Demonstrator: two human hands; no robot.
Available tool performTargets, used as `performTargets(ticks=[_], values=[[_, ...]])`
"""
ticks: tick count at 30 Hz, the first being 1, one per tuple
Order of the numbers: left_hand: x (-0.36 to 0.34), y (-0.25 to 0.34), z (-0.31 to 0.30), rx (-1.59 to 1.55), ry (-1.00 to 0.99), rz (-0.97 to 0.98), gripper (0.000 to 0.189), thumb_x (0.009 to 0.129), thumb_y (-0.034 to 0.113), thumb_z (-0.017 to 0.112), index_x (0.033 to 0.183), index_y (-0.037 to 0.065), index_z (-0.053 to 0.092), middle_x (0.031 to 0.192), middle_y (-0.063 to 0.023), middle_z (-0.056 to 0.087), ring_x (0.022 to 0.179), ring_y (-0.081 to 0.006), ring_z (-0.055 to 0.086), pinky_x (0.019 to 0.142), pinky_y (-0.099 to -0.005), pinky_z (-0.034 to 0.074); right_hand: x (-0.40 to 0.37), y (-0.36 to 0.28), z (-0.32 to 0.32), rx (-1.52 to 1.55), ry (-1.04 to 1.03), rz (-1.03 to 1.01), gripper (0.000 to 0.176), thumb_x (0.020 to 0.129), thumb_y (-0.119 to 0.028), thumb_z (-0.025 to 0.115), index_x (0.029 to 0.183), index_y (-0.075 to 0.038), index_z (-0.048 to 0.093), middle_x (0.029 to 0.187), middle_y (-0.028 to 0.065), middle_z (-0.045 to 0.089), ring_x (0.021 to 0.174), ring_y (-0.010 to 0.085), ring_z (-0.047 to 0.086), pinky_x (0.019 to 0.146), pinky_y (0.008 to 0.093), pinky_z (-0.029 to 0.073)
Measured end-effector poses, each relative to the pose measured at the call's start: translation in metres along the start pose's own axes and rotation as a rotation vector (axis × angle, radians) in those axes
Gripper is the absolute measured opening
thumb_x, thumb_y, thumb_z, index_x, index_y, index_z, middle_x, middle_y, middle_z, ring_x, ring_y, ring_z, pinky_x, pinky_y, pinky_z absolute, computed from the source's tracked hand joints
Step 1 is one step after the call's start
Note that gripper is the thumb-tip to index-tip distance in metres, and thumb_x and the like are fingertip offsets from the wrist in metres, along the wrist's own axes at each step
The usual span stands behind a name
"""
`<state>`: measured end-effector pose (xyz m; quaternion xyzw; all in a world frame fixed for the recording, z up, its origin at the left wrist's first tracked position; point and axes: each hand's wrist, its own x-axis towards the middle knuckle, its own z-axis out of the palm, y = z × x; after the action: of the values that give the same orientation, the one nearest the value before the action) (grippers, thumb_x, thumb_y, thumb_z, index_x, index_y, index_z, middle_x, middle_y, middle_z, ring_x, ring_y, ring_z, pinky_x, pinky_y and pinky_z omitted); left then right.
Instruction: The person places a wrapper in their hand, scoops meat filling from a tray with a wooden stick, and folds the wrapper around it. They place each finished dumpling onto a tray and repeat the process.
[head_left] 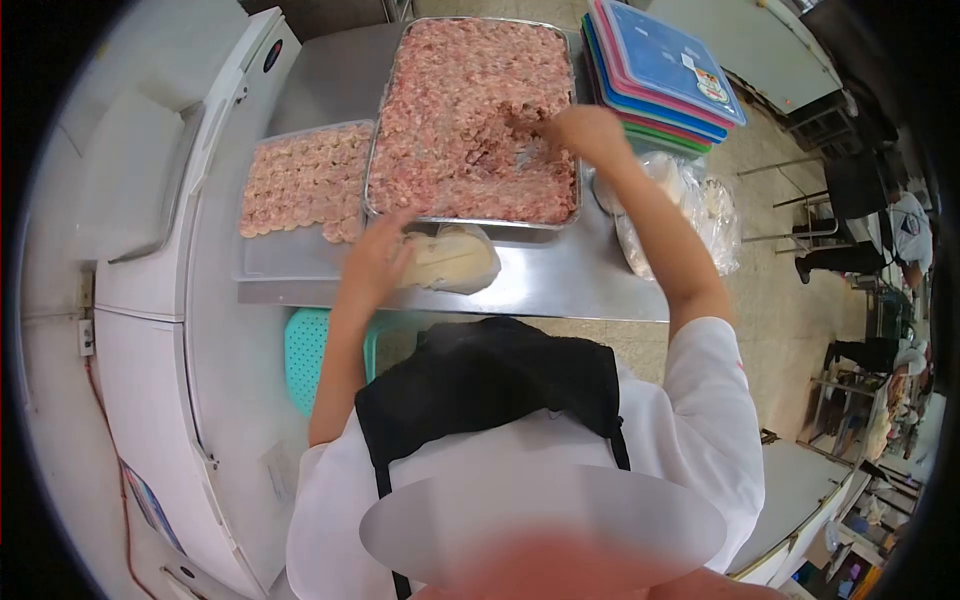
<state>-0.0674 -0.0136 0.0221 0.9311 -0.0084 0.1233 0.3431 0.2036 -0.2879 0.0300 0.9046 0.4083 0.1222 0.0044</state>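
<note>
A big metal tray (400, 60) full of pink minced filling sits at the far side of the steel table. My right hand (585, 132) is shut on a small utensil (527, 153) whose tip digs into the filling near the tray's right edge. My left hand (375, 255) rests on a stack of pale dough wrappers (455, 258) in a plastic bag just in front of the tray. Left of the big tray, a shallow tray (275, 262) holds rows of finished dumplings (305, 180).
Stacked coloured plastic lids (665, 70) lie at the far right of the table, with plastic bags (690, 205) of wrappers below them. A white chest freezer (130, 230) stands on the left. A teal stool (305, 350) is under the table edge. Another person (895, 240) sits far right.
</note>
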Motion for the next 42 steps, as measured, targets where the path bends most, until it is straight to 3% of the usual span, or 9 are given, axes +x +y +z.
performTargets(ticks=[5, 8, 14, 17, 21, 29, 32, 37, 42], values=[[0.001, -0.001, 0.055, -0.062, -0.196, 0.044, 0.024, 0.083, 0.015, 0.064, 0.104, 0.004, 0.062, 0.105, -0.0152, 0.058, 0.097, -0.0326, 0.056, 0.086, -0.0392, 0.045, -0.042, -0.071, -0.002, 0.06, -0.091, -0.14, 0.015, 0.073, -0.012, 0.057, 0.069, -0.004, 0.069, 0.073, 0.0169, 0.067, 0.07, 0.0322, 0.068, 0.059, 0.043, 0.053], [-0.002, 0.002, 0.078, 0.05, -0.016, 0.12, 0.015, 0.079, 0.011, 0.065, 0.093, 0.004, 0.064, 0.093, -0.012, 0.058, 0.09, -0.031, 0.056, 0.084, -0.038, 0.043, -0.043, -0.053, -0.029, 0.135, -0.079, -0.221, 0.015, 0.073, -0.012, 0.058, 0.068, -0.004, 0.069, 0.073, 0.0177, 0.067, 0.069, 0.0319, 0.068, 0.057, 0.0429, 0.053], [0.0, 0.003, 0.074, 0.038, -0.069, -0.091, 0.013, 0.081, 0.015, 0.065, 0.091, 0.007, 0.066, 0.092, -0.0117, 0.06, 0.089, -0.0308, 0.058, 0.084, -0.0382, 0.044, -0.019, -0.042, 0.002, 0.194, -0.154, -0.153, 0.014, 0.074, -0.012, 0.057, 0.073, -0.004, 0.069, 0.073, 0.0195, 0.066, 0.069, 0.0325, 0.067, 0.057, 0.0451, 0.053], [-0.003, -0.013, 0.071, -0.253, 0.04, -0.249, 0.013, 0.088, 0.017, 0.061, 0.094, 0.006, 0.064, 0.098, -0.0113, 0.063, 0.091, -0.0282, 0.061, 0.082, -0.0366, 0.047, -0.054, -0.082, 0.009, 0.281, -0.002, -0.122, 0.016, 0.076, -0.015, 0.057, 0.077, -0.002, 0.067, 0.074, 0.019, 0.066, 0.071, 0.0347, 0.066, 0.06, 0.0457, 0.052], [-0.002, -0.016, 0.052, -1.335, 0.184, -0.529, 0.019, 0.096, 0.021, 0.053, 0.104, 0.005, 0.06, 0.102, -0.0104, 0.064, 0.092, -0.0243, 0.062, 0.081, -0.0356, 0.05, -0.066, -0.074, -0.016, 0.429, -0.064, 0.024, 0.019, 0.08, -0.016, 0.056, 0.079, 0.0, 0.065, 0.075, 0.0188, 0.066, 0.074, 0.0364, 0.065, 0.066, 0.0449, 0.052], [0.023, -0.038, 0.035, -2.094, -0.068, -0.359, 0.03, 0.097, 0.023, 0.05, 0.12, 0.004, 0.054, 0.106, -0.0102, 0.063, 0.1, -0.0247, 0.061, 0.087, -0.0384, 0.05, -0.055, -0.077, -0.013, 0.144, -0.179, 0.019, 0.017, 0.08, -0.015, 0.055, 0.075, -0.002, 0.064, 0.074, 0.0202, 0.065, 0.071, 0.0357, 0.066, 0.061, 0.0449, 0.052], [0.04, -0.003, 0.004, -2.141, 0.127, -0.612, 0.035, 0.096, 0.018, 0.05, 0.128, 0.002, 0.051, 0.111, -0.0104, 0.062, 0.105, -0.025, 0.06, 0.09, -0.038, 0.049, -0.065, -0.094, -0.01, 0.221, -0.156, 0.056, 0.018, 0.081, -0.015, 0.056, 0.072, -0.002, 0.063, 0.073, 0.0195, 0.065, 0.071, 0.0359, 0.065, 0.062, 0.0456, 0.051], [0.072, -0.031, 0.001, -1.607, 0.055, -0.53, 0.036, 0.098, 0.015, 0.045, 0.131, -0.001, 0.046, 0.118, -0.0117, 0.059, 0.114, -0.0269, 0.055, 0.099, -0.0383, 0.045, -0.059, -0.089, -0.048, 0.685, -0.269, 0.316, 0.031, 0.09, -0.031, 0.055, 0.082, -0.003, 0.066, 0.078, 0.0206, 0.064, 0.079, 0.0377, 0.063, 0.069, 0.046, 0.048], [0.118, -0.029, 0.012, -1.79, 0.079, -0.615, 0.03, 0.099, 0.017, 0.043, 0.124, 0.0, 0.048, 0.12, -0.0148, 0.057, 0.114, -0.0283, 0.055, 0.102, -0.042, 0.043, -0.046, -0.093, -0.074, 0.866, -0.096, 0.588, 0.036, 0.095, -0.034, 0.055, 0.094, 0.0, 0.069, 0.062, 0.0003, 0.053, 0.06, 0.0085, 0.046, 0.056, 0.0271, 0.041]])
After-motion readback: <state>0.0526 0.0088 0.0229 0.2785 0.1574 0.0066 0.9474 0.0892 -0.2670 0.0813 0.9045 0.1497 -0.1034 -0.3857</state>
